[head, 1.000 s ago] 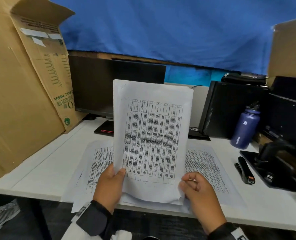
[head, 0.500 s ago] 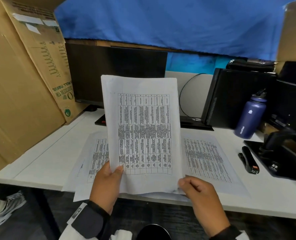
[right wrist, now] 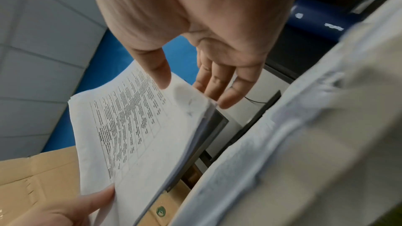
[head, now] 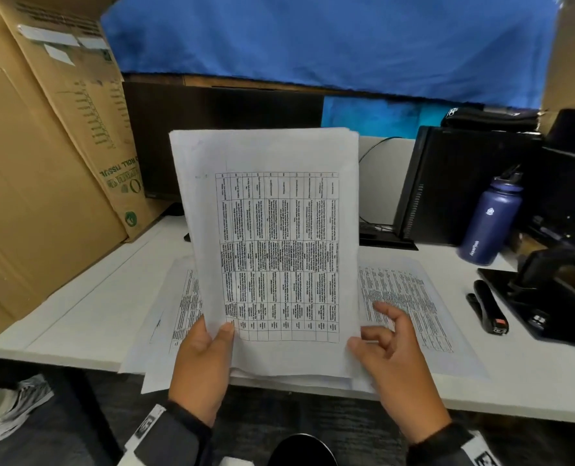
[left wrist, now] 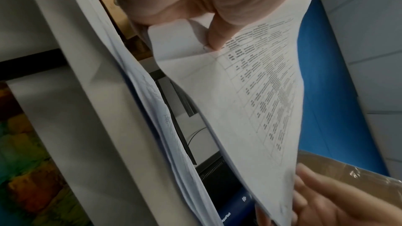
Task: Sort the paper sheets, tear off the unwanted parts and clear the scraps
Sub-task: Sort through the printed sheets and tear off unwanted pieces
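Note:
A stack of printed sheets (head: 272, 230) with a table of text stands upright above the table's front edge. My left hand (head: 202, 361) grips its lower left corner, thumb on the front and fingers behind; the thumb (left wrist: 215, 28) presses beside a folded corner. My right hand (head: 393, 358) is at the lower right corner with its fingers spread loosely. Only its thumb (right wrist: 161, 71) touches the corner of the stack (right wrist: 135, 135). More printed sheets lie flat on the white table (head: 77, 314), some at the left (head: 175, 297) and some at the right (head: 414, 304).
A large cardboard box (head: 44, 163) stands at the left. A dark monitor (head: 219, 129) is behind the sheets, with a black computer tower (head: 454, 186) and a blue bottle (head: 491, 223) to the right. A black stapler (head: 488, 307) lies beside a black device (head: 555, 290).
My right hand's curled fingers have spread out from the lower right corner, leaving only the thumb on it. The stack stays upright in my left hand.

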### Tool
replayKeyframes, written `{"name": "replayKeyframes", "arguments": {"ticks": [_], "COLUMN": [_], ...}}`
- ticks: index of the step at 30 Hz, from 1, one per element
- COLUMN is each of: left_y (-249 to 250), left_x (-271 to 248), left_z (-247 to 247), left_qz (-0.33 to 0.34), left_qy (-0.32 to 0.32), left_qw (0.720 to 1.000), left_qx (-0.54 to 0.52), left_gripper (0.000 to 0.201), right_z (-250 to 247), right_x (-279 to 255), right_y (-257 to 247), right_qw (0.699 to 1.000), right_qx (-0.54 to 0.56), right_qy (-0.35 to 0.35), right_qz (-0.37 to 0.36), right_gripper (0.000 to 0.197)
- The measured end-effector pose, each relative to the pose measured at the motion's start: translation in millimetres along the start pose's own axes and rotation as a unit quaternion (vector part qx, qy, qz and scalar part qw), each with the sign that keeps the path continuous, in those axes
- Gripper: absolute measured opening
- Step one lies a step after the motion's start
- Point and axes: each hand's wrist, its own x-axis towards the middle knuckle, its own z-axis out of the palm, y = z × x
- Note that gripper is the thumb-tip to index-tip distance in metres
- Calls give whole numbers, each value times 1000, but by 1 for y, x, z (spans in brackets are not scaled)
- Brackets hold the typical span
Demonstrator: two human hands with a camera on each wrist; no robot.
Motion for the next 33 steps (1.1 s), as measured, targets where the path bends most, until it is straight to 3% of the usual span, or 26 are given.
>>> {"name": "replayKeyframes", "arguments": {"ticks": [3,7,11,16,21,25,30,33], "left_y": [8,9,1,-2,-7,-8,16,21], "left_x": [4,8,9,14,13,15,15,12], "left_z": [11,18,11,8,14,16,2,-23], "left_qz": [21,-9,-25,-9,-21,20,100,54], "left_qy": [-9,-22,-43,-59,-77,-44,24,58], "left_qw": [1000,999,998,998,996,995,990,996], "left_qx": [-12,-48,-35,-1,39,85,97,40], "left_gripper": [15,20,28,31,31,22,22,23], "right_z": [4,14,20,23,35,41,24,-18], "right_x": [16,22,18,31,35,35,39,53], "right_y": [-16,-17,-12,-21,-19,-18,-45,-51], "right_qw": [999,999,999,997,997,997,999,999], "right_qx": [-21,-28,0,31,30,3,17,-24], "right_qy": [5,18,28,55,68,68,-17,-34], "right_qz": [-49,-40,-16,-40,-19,-24,-42,-32], "right_gripper": [33,20,25,37,28,22,20,12]}}
